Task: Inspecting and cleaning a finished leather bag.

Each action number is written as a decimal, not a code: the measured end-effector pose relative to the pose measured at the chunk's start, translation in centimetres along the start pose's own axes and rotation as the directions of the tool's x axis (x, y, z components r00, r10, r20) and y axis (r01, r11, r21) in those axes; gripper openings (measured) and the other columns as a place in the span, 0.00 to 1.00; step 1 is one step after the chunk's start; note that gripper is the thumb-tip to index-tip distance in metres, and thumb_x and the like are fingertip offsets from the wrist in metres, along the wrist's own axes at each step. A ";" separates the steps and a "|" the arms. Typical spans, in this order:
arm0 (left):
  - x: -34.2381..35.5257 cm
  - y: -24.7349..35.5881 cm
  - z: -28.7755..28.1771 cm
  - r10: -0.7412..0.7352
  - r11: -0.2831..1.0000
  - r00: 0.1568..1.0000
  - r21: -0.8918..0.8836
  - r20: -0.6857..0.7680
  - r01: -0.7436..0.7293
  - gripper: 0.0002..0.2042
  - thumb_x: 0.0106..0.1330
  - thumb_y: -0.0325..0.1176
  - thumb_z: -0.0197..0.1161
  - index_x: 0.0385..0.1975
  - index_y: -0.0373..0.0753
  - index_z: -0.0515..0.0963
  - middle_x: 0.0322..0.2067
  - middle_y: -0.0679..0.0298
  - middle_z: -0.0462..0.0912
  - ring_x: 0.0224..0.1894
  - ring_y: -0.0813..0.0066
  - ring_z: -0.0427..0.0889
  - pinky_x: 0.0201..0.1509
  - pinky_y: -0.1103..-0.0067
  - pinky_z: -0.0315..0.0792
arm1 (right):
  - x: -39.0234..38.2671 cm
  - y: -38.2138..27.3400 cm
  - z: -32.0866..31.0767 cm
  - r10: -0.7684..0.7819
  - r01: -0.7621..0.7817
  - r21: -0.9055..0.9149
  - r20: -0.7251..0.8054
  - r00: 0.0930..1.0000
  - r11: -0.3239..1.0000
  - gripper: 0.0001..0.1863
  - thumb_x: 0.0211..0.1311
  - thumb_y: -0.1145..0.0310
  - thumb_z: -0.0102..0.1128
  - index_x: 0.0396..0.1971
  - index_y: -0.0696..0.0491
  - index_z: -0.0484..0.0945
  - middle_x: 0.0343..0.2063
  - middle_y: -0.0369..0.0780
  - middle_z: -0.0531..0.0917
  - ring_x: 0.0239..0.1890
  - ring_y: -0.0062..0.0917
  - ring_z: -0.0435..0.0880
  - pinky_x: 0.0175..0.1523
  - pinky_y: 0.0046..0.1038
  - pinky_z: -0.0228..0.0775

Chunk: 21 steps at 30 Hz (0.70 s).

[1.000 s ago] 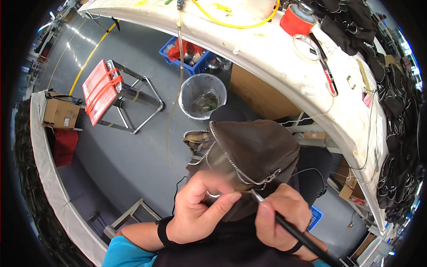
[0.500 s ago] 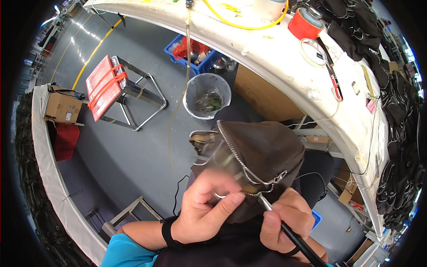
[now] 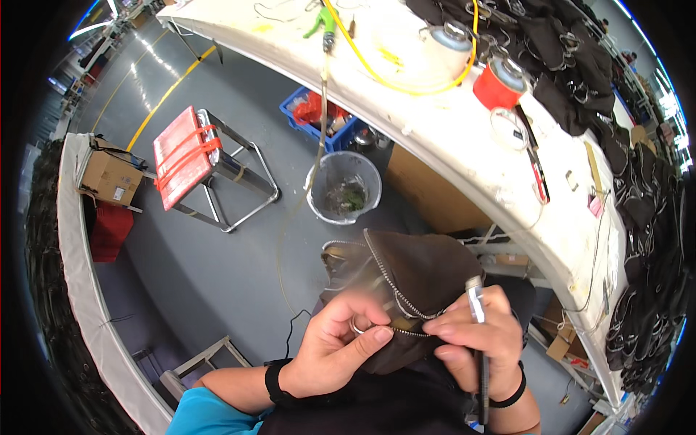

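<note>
A dark brown fabric bag [image 3: 428, 264] with a silver-toothed zipper [image 3: 391, 279] rests on my lap, its zipped opening facing me. My left hand [image 3: 337, 341] is closed, thumb and forefinger pinching the bag's edge at the zipper. A black pen-like tool [image 3: 483, 384] with a silver upper end stands nearly upright in my right hand [image 3: 493, 333]. The fingertips of that hand also touch the zipper teeth, to the right of my left thumb. A blurred, partly see-through patch covers the bag's left side, and its inside is mostly hidden.
A long white table [image 3: 449, 123] curves along the right, carrying a red tin [image 3: 499, 87], a tape roll [image 3: 510, 129] and dark bags [image 3: 551, 94]. Beyond my lap stand a grey bucket [image 3: 319, 206], a blue crate [image 3: 286, 109] and a stool with a red-wrapped seat [image 3: 177, 159].
The tool in my right hand has swung from its tip at the zipper to nearly upright, and those fingertips now touch the zipper. My left hand keeps its pinch. The view has shifted up.
</note>
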<state>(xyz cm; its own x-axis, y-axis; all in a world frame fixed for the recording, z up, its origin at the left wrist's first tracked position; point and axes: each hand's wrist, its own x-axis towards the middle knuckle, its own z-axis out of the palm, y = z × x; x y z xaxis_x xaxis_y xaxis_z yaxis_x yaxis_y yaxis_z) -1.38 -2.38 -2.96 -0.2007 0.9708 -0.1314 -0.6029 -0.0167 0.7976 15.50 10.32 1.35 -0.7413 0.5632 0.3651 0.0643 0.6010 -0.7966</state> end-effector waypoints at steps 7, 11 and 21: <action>1.3 1.2 0.4 -0.010 0.919 0.997 0.393 -0.080 0.041 0.19 0.52 0.19 0.69 0.40 0.39 0.67 0.36 0.71 0.70 0.37 0.85 0.66 0.46 0.84 0.61 | 0.3 1.0 2.1 0.033 -0.033 0.006 0.016 0.999 0.999 0.16 0.42 0.80 0.69 0.34 0.51 0.80 0.28 0.35 0.83 0.34 0.27 0.78 0.39 0.26 0.63; 2.1 1.3 -0.1 0.110 0.869 0.991 0.492 -0.079 -0.057 0.15 0.54 0.17 0.58 0.42 0.36 0.68 0.35 0.70 0.70 0.37 0.85 0.66 0.44 0.85 0.60 | 0.8 1.1 2.3 0.164 -0.166 0.164 0.024 0.986 0.972 0.14 0.47 0.79 0.68 0.35 0.52 0.77 0.28 0.35 0.82 0.31 0.27 0.76 0.39 0.26 0.63; 5.1 7.6 -4.0 0.191 0.510 0.971 0.831 0.140 -0.221 0.14 0.66 0.34 0.60 0.47 0.33 0.76 0.24 0.64 0.81 0.27 0.80 0.78 0.34 0.81 0.72 | -2.0 0.6 1.5 0.342 -0.322 0.383 0.018 0.940 0.866 0.14 0.57 0.80 0.62 0.39 0.56 0.67 0.31 0.41 0.78 0.34 0.21 0.78 0.43 0.22 0.70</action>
<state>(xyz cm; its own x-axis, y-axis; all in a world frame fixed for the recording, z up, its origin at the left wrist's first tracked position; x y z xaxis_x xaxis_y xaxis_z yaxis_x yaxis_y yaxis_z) -10.07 1.45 0.13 -0.2021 0.9734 0.1076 0.3785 -0.0237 0.9253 16.02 8.74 -0.56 -0.6867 0.7243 0.0623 0.0382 0.1215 -0.9919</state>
